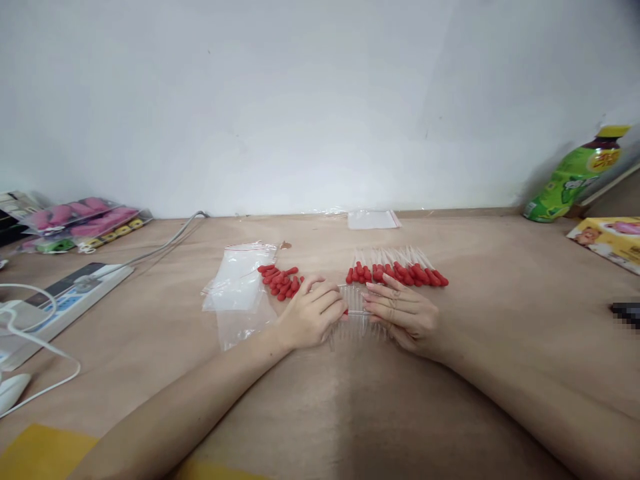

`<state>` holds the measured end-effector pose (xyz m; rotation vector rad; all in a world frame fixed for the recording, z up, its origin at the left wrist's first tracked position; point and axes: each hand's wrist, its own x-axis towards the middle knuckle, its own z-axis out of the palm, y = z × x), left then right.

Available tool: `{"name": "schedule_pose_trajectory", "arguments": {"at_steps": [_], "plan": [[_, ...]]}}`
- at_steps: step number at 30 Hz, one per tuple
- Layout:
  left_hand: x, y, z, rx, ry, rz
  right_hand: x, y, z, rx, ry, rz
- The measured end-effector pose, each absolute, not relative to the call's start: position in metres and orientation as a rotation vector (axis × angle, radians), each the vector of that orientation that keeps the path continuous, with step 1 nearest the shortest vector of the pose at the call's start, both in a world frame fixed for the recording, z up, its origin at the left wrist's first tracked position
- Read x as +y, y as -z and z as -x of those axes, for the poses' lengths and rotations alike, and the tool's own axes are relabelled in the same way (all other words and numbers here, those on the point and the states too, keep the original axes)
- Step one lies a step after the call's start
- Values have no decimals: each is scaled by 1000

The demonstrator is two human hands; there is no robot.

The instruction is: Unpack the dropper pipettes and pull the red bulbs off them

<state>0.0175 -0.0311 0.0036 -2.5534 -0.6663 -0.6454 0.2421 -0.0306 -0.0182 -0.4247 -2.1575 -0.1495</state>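
My left hand (pixel 316 313) is curled closed, with a bit of a red rubber bulb showing at its fingertips. Facing it, my right hand (pixel 407 313) pinches the end of a thin clear tube (pixel 358 313) that spans the gap between both hands; its thumb is mostly hidden. More clear tubes (pixel 356 298) lie side by side just behind and under the fingers. Left of my left hand is a loose pile of red rubber bulbs (pixel 283 281). Behind my right hand lies a row of droppers (pixel 400 272), red bulbs toward me and pale stems pointing to the wall.
Clear zip bags (pixel 245 277) lie left of the bulbs, and another bag (pixel 374 219) lies by the wall. A power strip (pixel 65 307) with cables and packets of pink items (pixel 85 220) are at the left. A green bottle (pixel 575 177) and yellow box (pixel 607 240) are at the right.
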Motion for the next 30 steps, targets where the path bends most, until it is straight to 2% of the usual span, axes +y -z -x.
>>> {"name": "schedule_pose_trajectory", "arguments": {"at_steps": [4, 9, 11, 17, 23, 30], "plan": [[-26, -20, -5, -718, 792, 2427, -35, 9, -255, -2089, 164, 538], [1, -55, 29, -1380, 1101, 2241, -30, 8, -266, -1980, 258, 861], [12, -63, 45, -1640, 1044, 2212, -29, 11, -265, -1997, 285, 964], [27, -58, 74, -2198, 558, 2277, -31, 15, -259, -2038, 192, 1019], [25, -59, 73, -2287, 449, 2324, -35, 12, -255, -2010, 149, 955], [24, -67, 75, -2263, 697, 2162, -35, 18, -252, -2019, 236, 901]]}}
